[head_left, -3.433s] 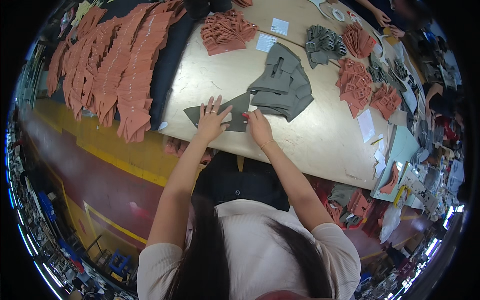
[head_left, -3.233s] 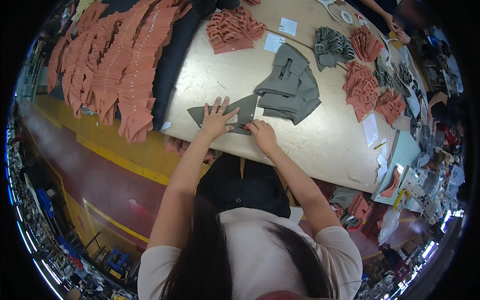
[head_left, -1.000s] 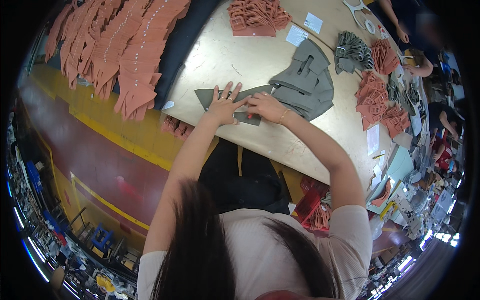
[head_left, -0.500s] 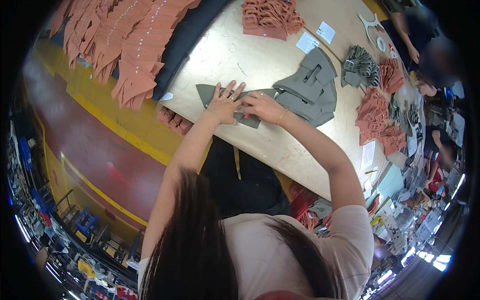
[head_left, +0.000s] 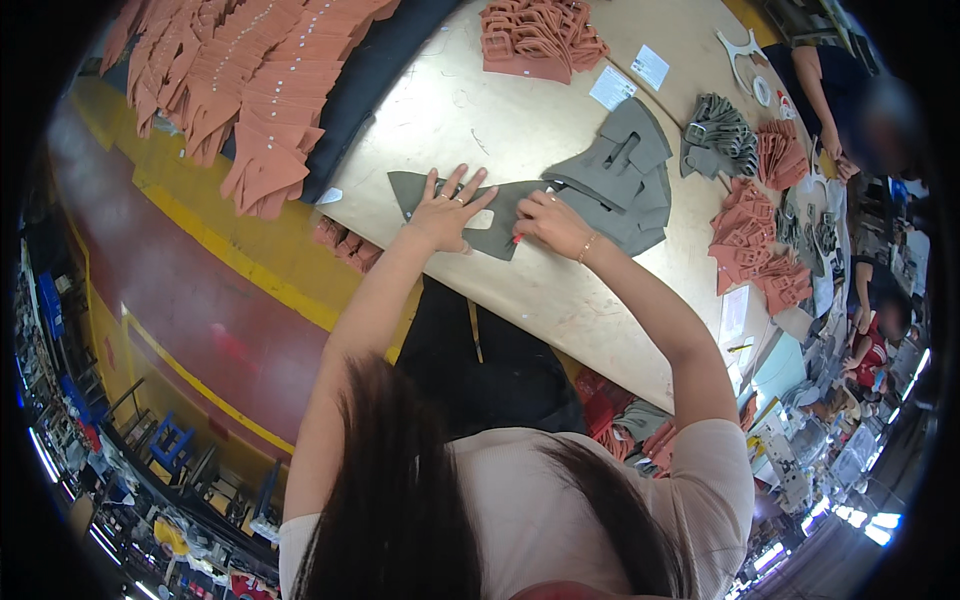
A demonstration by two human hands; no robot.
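Note:
A flat dark-grey cut piece lies near the table's front edge, its pointed end to the left and a small pale rectangular opening showing in it. My left hand presses flat on this piece with fingers spread. Closed over the piece's right end, my right hand pinches a small tool with a red end; its exact kind is hidden by my fingers. Just right of that hand, similar grey pieces rest in an overlapping, fanned stack.
Orange-brown pieces lie bundled at the table's back, beside paper labels. More orange bundles and a grey bundle sit to the right. Long orange pieces hang at upper left. Other people are at the right.
My right hand has moved right, away from my left hand, along the grey piece, uncovering the rectangular opening. My left hand stays nearly in place.

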